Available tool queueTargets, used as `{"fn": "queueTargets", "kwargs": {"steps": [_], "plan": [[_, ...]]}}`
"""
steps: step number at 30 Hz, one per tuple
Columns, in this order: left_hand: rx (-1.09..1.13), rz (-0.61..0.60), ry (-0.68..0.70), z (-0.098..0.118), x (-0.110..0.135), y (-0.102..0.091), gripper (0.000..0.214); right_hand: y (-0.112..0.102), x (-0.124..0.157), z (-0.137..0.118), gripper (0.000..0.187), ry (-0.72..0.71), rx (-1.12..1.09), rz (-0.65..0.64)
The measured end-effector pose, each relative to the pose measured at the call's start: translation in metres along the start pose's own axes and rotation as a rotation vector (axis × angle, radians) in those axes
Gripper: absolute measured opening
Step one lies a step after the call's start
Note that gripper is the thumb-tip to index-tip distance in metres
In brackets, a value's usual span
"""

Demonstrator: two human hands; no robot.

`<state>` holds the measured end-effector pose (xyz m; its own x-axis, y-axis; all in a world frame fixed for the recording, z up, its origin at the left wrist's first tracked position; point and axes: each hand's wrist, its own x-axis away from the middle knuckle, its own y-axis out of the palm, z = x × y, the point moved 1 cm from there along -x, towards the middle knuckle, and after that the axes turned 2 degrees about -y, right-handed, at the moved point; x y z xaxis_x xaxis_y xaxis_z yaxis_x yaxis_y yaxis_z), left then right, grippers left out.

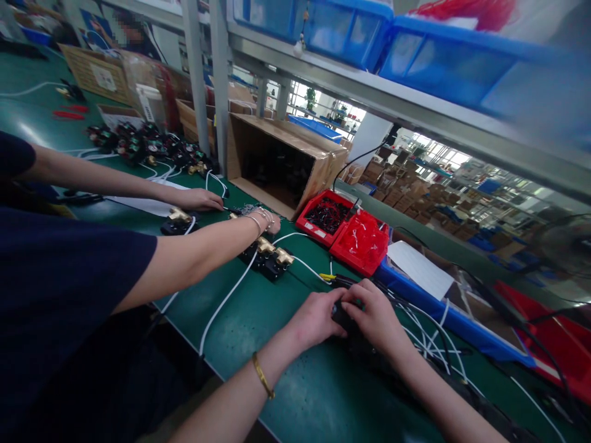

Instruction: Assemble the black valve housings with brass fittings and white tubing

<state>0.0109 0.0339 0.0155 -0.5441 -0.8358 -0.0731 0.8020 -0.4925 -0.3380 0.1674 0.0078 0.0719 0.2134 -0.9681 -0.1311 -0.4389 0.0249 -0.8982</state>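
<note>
My left hand [316, 317], below a gold bracelet [263, 375], pinches a small black part [342, 317] from the left. From the other side the fingertips of my right hand [375, 315] close on the same part. My fingers cover much of it, so its exact kind is hidden. Just beyond my hands lies a tool with yellow handles [329, 277]. To the left, black units with brass fittings [266, 246] and white cables stand in a row on the green table [244, 344].
A co-worker's hands [268, 221] work close at the left. Behind are an open cardboard box [318, 166], a red bin of small dark parts [318, 231] and a red bin of white pieces [364, 249]. White cables [427, 338] tangle at the right. A shelf with blue bins [443, 55] hangs above.
</note>
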Motion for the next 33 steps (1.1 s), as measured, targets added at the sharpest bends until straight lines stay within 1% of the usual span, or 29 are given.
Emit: {"fn": "queueTargets", "kwargs": {"steps": [6, 10, 15, 20, 24, 26, 30, 33], "plan": [[-0.004, 0.021, 0.005, -0.001, 0.000, 0.002, 0.071, 0.009, 0.008, -0.002, 0.013, 0.090, 0.014, 0.129], [0.002, 0.026, -0.002, -0.002, 0.000, 0.003, 0.075, 0.013, 0.012, -0.004, 0.013, 0.132, 0.040, 0.169], [-0.012, 0.033, 0.000, -0.004, 0.000, 0.004, 0.077, 0.019, 0.015, -0.006, 0.013, 0.148, 0.096, 0.195], [-0.042, 0.051, 0.008, -0.004, 0.001, 0.003, 0.076, 0.025, 0.014, -0.012, 0.012, 0.163, 0.160, 0.190], [-0.051, 0.031, 0.022, -0.004, 0.000, 0.003, 0.073, 0.023, 0.010, -0.013, 0.014, 0.165, 0.198, 0.155], [-0.054, 0.011, 0.025, -0.002, 0.000, 0.003, 0.073, 0.019, 0.008, -0.013, 0.016, 0.140, 0.214, 0.120], [-0.065, 0.002, 0.012, 0.001, 0.000, 0.002, 0.067, 0.011, 0.005, -0.011, 0.016, 0.052, 0.250, 0.056], [-0.068, 0.006, 0.011, 0.002, 0.000, 0.001, 0.067, 0.010, 0.007, -0.007, 0.014, 0.043, 0.250, 0.062]]}}
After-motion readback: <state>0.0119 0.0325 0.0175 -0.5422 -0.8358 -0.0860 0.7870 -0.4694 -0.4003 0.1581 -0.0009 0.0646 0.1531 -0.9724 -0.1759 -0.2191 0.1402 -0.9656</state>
